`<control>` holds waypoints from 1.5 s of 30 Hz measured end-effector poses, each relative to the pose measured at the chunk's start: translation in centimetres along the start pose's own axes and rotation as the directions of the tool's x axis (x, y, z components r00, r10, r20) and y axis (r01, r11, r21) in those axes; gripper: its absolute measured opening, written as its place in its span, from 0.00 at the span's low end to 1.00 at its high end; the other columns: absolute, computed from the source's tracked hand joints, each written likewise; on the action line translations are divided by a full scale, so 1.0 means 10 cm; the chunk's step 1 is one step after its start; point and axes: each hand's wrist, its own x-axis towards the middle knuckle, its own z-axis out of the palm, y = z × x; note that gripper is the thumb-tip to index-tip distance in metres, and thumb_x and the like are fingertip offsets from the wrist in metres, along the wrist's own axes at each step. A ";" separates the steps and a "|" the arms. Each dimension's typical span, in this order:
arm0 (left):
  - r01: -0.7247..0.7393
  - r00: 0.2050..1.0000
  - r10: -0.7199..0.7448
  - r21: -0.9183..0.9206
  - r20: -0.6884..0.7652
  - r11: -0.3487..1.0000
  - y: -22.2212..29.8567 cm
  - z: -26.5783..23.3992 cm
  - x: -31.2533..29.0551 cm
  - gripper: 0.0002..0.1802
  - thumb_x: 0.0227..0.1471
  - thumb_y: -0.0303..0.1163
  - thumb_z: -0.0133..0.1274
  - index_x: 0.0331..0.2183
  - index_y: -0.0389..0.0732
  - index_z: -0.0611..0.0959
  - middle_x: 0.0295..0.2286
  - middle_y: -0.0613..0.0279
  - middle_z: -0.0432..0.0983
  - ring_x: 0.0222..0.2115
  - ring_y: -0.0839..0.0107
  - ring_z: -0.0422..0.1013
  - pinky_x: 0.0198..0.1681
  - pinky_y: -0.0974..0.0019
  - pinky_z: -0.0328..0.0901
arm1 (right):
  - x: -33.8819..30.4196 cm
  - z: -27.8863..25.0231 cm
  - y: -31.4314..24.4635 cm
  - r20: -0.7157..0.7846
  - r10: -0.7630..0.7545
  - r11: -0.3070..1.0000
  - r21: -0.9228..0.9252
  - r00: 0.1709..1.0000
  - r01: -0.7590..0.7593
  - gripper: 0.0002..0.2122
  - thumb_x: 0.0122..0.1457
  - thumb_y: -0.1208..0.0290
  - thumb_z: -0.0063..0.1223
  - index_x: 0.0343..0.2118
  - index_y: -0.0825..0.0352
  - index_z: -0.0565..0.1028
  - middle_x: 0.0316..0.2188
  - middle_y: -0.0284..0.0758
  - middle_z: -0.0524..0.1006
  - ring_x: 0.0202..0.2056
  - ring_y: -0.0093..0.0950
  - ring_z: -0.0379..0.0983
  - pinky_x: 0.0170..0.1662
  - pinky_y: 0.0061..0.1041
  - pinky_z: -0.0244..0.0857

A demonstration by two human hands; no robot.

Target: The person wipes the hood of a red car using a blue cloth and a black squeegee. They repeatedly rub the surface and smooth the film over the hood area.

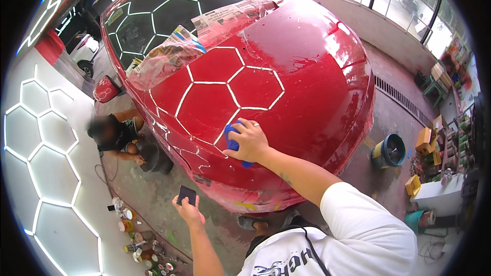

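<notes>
My right hand [250, 143] presses a crumpled blue cloth [231, 139] onto the glossy red car hood [204, 107], near its left front edge. The fingers are spread over the cloth, and part of it is hidden beneath the palm. White hexagon light reflections run across the paint around it. Lower and to the left, my left hand [192, 212] grips a small dark rectangular block [187, 194] beside the car's front. Its exact kind is not plain from here.
Newspaper and plastic film [225, 18] cover the hood's rear edge. A person [110, 133] crouches by a black bucket [155, 157] at the car's left side. Paint cans [126, 226] line the floor at left. Another bucket [388, 151] stands at right, near a yellow bin [413, 185].
</notes>
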 end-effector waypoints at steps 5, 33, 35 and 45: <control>0.021 1.000 -0.021 -0.006 -0.009 1.000 -0.22 0.07 0.09 0.37 0.68 0.22 0.45 0.76 0.42 0.64 0.67 0.54 0.68 0.61 0.61 0.71 0.66 0.56 0.69 | 0.35 0.26 -0.30 -0.004 -0.102 0.995 0.009 0.995 0.102 0.17 0.57 0.50 0.70 0.43 0.56 0.86 0.48 0.33 0.84 0.59 0.37 0.79 0.63 0.50 0.70; -0.524 0.812 0.503 0.749 0.296 0.405 -0.58 1.53 -0.11 0.41 0.66 0.33 0.56 0.75 0.35 0.66 0.74 0.37 0.62 0.76 0.40 0.56 0.77 0.28 0.47 | 0.04 0.02 0.10 -0.008 -0.107 0.994 -0.024 0.994 0.107 0.14 0.56 0.54 0.73 0.33 0.58 0.82 0.41 0.34 0.82 0.50 0.42 0.78 0.53 0.48 0.72; -0.477 0.835 0.484 0.781 0.261 0.403 -0.62 1.71 -0.32 0.41 0.72 0.39 0.53 0.77 0.37 0.61 0.77 0.38 0.55 0.78 0.41 0.51 0.77 0.25 0.43 | -0.03 0.03 0.07 -0.036 -0.119 0.992 -0.046 0.992 0.118 0.13 0.56 0.55 0.73 0.34 0.58 0.82 0.41 0.33 0.81 0.50 0.42 0.77 0.54 0.48 0.71; -0.474 0.833 0.464 0.823 0.303 0.314 -0.97 1.74 -0.81 0.44 0.78 0.52 0.42 0.78 0.32 0.55 0.77 0.30 0.50 0.80 0.37 0.45 0.78 0.23 0.37 | -0.15 0.09 0.26 -0.090 -0.131 0.991 -0.026 0.987 0.129 0.14 0.56 0.55 0.74 0.33 0.57 0.81 0.42 0.33 0.82 0.50 0.42 0.77 0.55 0.47 0.69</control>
